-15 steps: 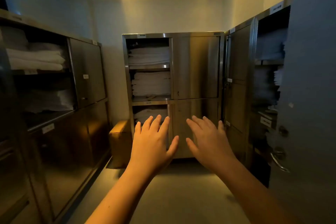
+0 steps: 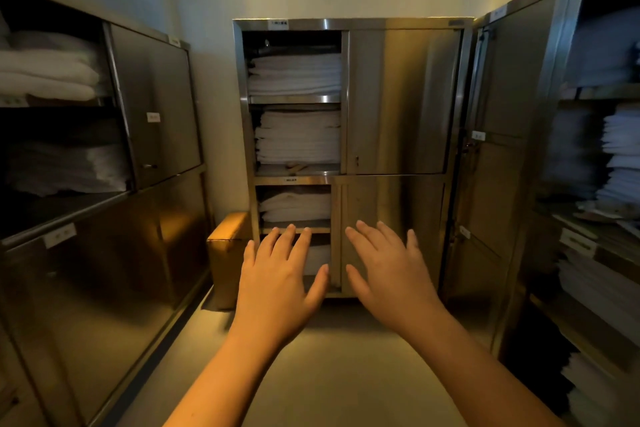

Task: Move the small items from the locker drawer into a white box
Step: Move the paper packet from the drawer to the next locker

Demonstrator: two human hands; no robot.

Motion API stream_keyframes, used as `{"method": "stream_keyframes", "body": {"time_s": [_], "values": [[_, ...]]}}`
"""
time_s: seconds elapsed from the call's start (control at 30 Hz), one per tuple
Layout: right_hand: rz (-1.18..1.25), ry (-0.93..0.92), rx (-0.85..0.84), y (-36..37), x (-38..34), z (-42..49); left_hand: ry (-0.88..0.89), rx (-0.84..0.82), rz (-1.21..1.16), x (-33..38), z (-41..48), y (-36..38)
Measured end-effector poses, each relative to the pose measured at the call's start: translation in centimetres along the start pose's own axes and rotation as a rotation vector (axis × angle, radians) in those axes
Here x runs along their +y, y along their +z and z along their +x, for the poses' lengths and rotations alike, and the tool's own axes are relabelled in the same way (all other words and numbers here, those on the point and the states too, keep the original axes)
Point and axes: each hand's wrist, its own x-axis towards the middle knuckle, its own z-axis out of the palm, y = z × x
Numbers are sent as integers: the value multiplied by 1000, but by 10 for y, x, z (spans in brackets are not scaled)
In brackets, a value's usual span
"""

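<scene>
Both hands out in front, palms down, held in the air over the floor (image 2: 329, 374). Left hand (image 2: 277, 282) has its fingers straight and slightly spread, with nothing in it. Right hand (image 2: 391, 274) is the same, fingers fanned and bare. The two are just beside each other, thumbs pointing inward, not touching.

Beyond the fingertips stands a steel cabinet (image 2: 398, 100) against the back wall. Past the left hand, its left column is open: three shelves of folded white linen (image 2: 296, 74), one above another, the lowest just above the left fingertips. Past the right hand is the shut lower door (image 2: 391, 201), with another shut door above it.

Left of the left hand, on the floor against the cabinet's side, sits a brown box (image 2: 227, 253). Further to the left hand's side is a long side cabinet (image 2: 156, 107) with more white stacks. On the right hand's side, a tall unit (image 2: 509, 80) holds pale folded piles, blurred at the edge of view.

The light is dim, so we cannot tell which compartment is the locker drawer, nor where the small items or the white box lie.
</scene>
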Motion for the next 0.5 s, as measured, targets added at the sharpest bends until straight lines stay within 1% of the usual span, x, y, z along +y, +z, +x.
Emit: {"method": "stream_keyframes", "body": {"time_s": [0.1,0.27,0.5], "values": [[-2,2,3,34,-11,55,-3,-30,22,-43,40,31],[22,13,3,87,-31,142,17,-32,27,-110,106,72],[44,26,-22,155,-39,229,25,-64,-21,-171,177,135]]}}
